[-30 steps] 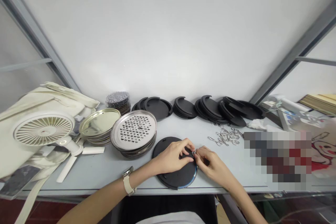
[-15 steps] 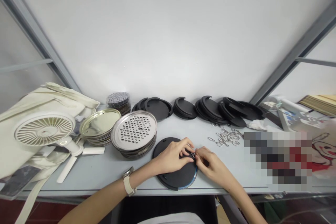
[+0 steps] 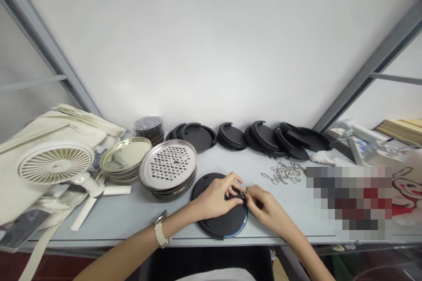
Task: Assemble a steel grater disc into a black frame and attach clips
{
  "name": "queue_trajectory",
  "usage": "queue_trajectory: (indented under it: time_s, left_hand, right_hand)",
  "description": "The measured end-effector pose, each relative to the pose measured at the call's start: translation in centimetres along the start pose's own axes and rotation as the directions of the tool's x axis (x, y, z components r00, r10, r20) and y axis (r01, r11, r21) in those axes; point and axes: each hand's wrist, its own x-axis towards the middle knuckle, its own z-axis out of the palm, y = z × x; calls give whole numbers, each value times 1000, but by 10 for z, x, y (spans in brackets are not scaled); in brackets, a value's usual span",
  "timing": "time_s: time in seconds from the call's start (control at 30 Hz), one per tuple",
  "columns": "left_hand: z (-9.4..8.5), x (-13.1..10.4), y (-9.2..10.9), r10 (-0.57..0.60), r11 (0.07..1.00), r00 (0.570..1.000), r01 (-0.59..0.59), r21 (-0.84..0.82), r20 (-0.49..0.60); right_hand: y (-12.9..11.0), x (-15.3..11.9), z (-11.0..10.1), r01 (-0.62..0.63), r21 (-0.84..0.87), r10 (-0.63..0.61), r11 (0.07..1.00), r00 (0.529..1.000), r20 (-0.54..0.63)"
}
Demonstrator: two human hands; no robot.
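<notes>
A round black disc with a blue strip along its lower right rim lies near the table's front edge. Across its top rests my left hand, wearing a watch on the wrist, its thumb and fingers bent toward the disc's right edge. There my right hand pinches a small metal clip, which sits between the fingertips of both hands. How firmly the left fingers grip it is hard to see. A pile of similar metal clips lies beyond my right hand.
Left of the disc stand a stack of perforated metal plates and a stack of gold-coloured lids. Black round trays line the wall. A white fan and a cream bag occupy the far left; a blurred patch covers the right.
Both hands stay almost still at the disc's right edge. Only slight shifts of the fingers and of the camera view show.
</notes>
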Motion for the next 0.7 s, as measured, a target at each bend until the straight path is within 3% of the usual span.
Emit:
queue_trajectory:
  time_s: [0.33,0.7]
  left_hand:
    - [1,0,-4,21,999,999,-21,29,-25]
    - [2,1,-5,4,1000,1000,-5,-20,-4]
  right_hand:
    - [-11,1,-1,17,-32,-18,999,1000,-21]
    - [-2,0,1,27,-41,-27,999,1000,-9]
